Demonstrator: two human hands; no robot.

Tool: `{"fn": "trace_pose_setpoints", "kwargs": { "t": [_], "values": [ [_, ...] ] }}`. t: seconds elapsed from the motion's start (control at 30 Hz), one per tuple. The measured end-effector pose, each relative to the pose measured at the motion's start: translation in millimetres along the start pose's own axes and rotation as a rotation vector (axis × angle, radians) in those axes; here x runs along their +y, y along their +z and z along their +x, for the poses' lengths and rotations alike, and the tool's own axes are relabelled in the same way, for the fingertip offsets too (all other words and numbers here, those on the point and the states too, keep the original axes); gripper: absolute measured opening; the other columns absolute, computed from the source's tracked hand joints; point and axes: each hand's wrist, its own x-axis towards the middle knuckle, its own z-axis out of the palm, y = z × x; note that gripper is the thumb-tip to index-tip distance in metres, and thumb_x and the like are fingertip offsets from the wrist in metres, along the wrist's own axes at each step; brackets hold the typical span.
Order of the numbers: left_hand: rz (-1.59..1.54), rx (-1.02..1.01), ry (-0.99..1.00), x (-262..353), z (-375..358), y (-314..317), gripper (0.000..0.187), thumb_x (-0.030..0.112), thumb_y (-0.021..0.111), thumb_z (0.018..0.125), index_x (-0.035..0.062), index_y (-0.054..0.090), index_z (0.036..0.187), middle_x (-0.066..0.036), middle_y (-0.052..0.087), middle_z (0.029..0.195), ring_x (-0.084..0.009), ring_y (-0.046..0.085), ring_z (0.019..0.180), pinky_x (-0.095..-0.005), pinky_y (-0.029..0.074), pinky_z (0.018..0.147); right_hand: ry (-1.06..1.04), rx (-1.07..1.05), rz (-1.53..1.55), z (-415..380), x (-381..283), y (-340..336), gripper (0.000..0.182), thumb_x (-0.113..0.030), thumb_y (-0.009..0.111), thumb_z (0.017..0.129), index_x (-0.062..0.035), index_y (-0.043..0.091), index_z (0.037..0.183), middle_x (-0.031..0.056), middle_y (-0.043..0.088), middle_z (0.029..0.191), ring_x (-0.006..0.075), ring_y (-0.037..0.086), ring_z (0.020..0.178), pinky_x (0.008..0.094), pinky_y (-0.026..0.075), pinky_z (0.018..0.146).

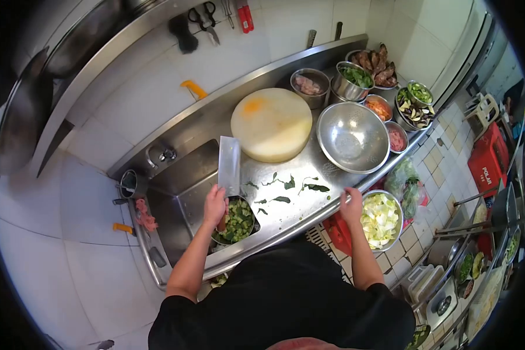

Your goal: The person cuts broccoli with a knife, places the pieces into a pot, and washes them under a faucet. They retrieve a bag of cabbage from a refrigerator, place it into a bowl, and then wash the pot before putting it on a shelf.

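My left hand (215,205) is closed around the handle of a cleaver (229,166), whose broad blade points away from me over the sink's right edge. Just below that hand, a metal bowl of chopped green vegetables (238,221) sits at the sink's corner. My right hand (350,205) hovers by the counter's front edge, fingers loosely bent and apart, with nothing visible in them. Beside it is a metal bowl of cut pale cabbage-like leaves (380,220), lower than the counter. Between my hands, dark green leaf scraps (281,199) are scattered on the steel counter (291,219).
A round cutting board (271,125) and a perforated metal colander (353,137) stand on the counter. Bowls of meat (310,83), leafy greens (356,77) and sliced eggplant (414,111) crowd the far right end. The sink (184,198) is at left, with a faucet (167,155).
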Motion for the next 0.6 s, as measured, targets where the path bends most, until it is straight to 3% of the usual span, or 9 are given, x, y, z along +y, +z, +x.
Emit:
{"fn": "trace_pose_setpoints", "kwargs": {
  "t": [0.07, 0.1, 0.13, 0.2, 0.23, 0.27, 0.4, 0.53, 0.6],
  "values": [
    [0.838, 0.283, 0.396, 0.5, 8.9, -0.5, 0.033, 0.024, 0.051, 0.095, 0.0151, 0.053, 0.127, -0.011, 0.060, 0.068, -0.0336, 0.065, 0.068, -0.0433, 0.054, 0.069, 0.016, -0.201, 0.075, 15.1, -17.1, 15.6, 0.027, -0.015, 0.066, 0.085, -0.0058, 0.063, 0.111, 0.0185, 0.061, 0.110, 0.0394, 0.054, 0.109, 0.0463, 0.044, 0.095],
    [0.945, 0.279, 0.236, 27.4, -0.2, 12.3, 0.043, 0.016, 0.051, 0.090, 0.0171, 0.051, 0.133, -0.015, 0.067, 0.088, -0.0428, 0.065, 0.095, -0.0459, 0.051, 0.087, 0.031, -0.279, 0.068, 18.8, -15.6, 32.9, 0.038, -0.017, 0.067, 0.085, -0.0017, 0.059, 0.119, 0.0235, 0.056, 0.120, 0.0423, 0.050, 0.115, 0.0491, 0.042, 0.100],
    [0.957, 0.288, 0.228, 31.5, 10.6, 13.6, 0.043, 0.016, 0.051, 0.090, 0.0171, 0.051, 0.133, -0.015, 0.067, 0.088, -0.0428, 0.065, 0.095, -0.0459, 0.051, 0.087, 0.037, -0.287, 0.082, 19.5, -13.4, 52.7, 0.038, -0.017, 0.067, 0.085, -0.0017, 0.059, 0.119, 0.0235, 0.056, 0.120, 0.0423, 0.050, 0.115, 0.0491, 0.042, 0.100],
    [1.175, 0.373, 0.623, 37.3, 33.5, 14.7, 0.049, 0.011, 0.051, 0.086, 0.0190, 0.051, 0.135, -0.018, 0.065, 0.109, -0.0446, 0.061, 0.104, -0.0485, 0.049, 0.090, 0.093, -0.186, 0.013, 24.2, -11.8, 92.0, 0.047, -0.019, 0.067, 0.084, 0.0044, 0.054, 0.123, 0.0319, 0.050, 0.126, 0.0485, 0.046, 0.119, 0.0533, 0.037, 0.104],
    [1.174, 0.329, 0.464, 52.5, 41.7, 19.9, 0.050, 0.006, 0.054, 0.083, 0.0147, 0.050, 0.132, -0.021, 0.060, 0.120, -0.0432, 0.058, 0.111, -0.0487, 0.047, 0.092, 0.077, -0.176, -0.044, 25.2, -14.8, 107.9, 0.057, -0.020, 0.068, 0.084, 0.0093, 0.049, 0.128, 0.0389, 0.044, 0.130, 0.0531, 0.042, 0.123, 0.0562, 0.033, 0.108],
    [1.180, 0.343, 0.457, 59.3, 55.8, 21.3, 0.050, 0.006, 0.054, 0.083, 0.0147, 0.050, 0.132, -0.021, 0.060, 0.120, -0.0432, 0.058, 0.111, -0.0487, 0.047, 0.092, 0.063, -0.129, -0.057, 18.1, -10.9, 133.3, 0.059, -0.020, 0.069, 0.084, 0.0092, 0.048, 0.130, 0.0395, 0.044, 0.132, 0.0531, 0.040, 0.126, 0.0550, 0.030, 0.111],
    [1.226, 0.425, 0.465, 70.3, 98.2, 18.3, 0.040, -0.001, 0.059, 0.077, 0.0048, 0.049, 0.115, -0.023, 0.062, 0.109, -0.0420, 0.060, 0.106, -0.0500, 0.047, 0.089, 0.125, -0.472, 0.460, 9.0, -60.2, 135.7, 0.057, -0.021, 0.068, 0.088, 0.0040, 0.048, 0.134, 0.0286, 0.047, 0.139, 0.0495, 0.041, 0.130, 0.0527, 0.033, 0.111],
    [1.249, 0.482, 0.484, 61.5, 103.5, -9.1, 0.032, -0.001, 0.060, 0.077, 0.0056, 0.050, 0.107, -0.022, 0.063, 0.100, -0.0411, 0.061, 0.098, -0.0515, 0.047, 0.081, -0.130, -0.342, 0.190, 10.7, -55.8, 96.3, 0.059, -0.023, 0.070, 0.085, 0.0015, 0.048, 0.135, 0.0264, 0.048, 0.139, 0.0485, 0.039, 0.133, 0.0551, 0.030, 0.113],
    [1.211, 0.493, 0.492, 64.5, 109.4, -14.6, 0.030, -0.001, 0.060, 0.077, 0.0061, 0.050, 0.104, -0.021, 0.063, 0.097, -0.0411, 0.061, 0.095, -0.0513, 0.047, 0.079, -0.111, -0.336, 0.143, 10.1, -36.5, 76.4, 0.060, -0.023, 0.069, 0.085, 0.0025, 0.048, 0.135, 0.0274, 0.046, 0.139, 0.0483, 0.037, 0.134, 0.0557, 0.028, 0.114]
  ]
}}
